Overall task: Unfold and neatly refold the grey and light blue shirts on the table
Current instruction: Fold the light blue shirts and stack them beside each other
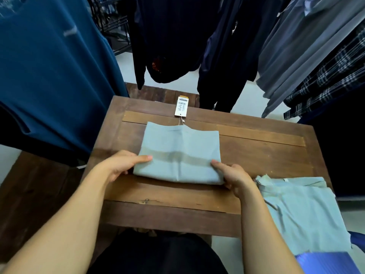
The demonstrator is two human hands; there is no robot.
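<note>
Head view: light blue shirt, tag end away, both hands' fingers gripping it

Clothes shop: hanging garments, price tag.

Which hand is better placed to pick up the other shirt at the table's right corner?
Right, probably. The right hand grips the folded shirt on the side nearest the other shirt; the left hand would have to cross over.
</note>
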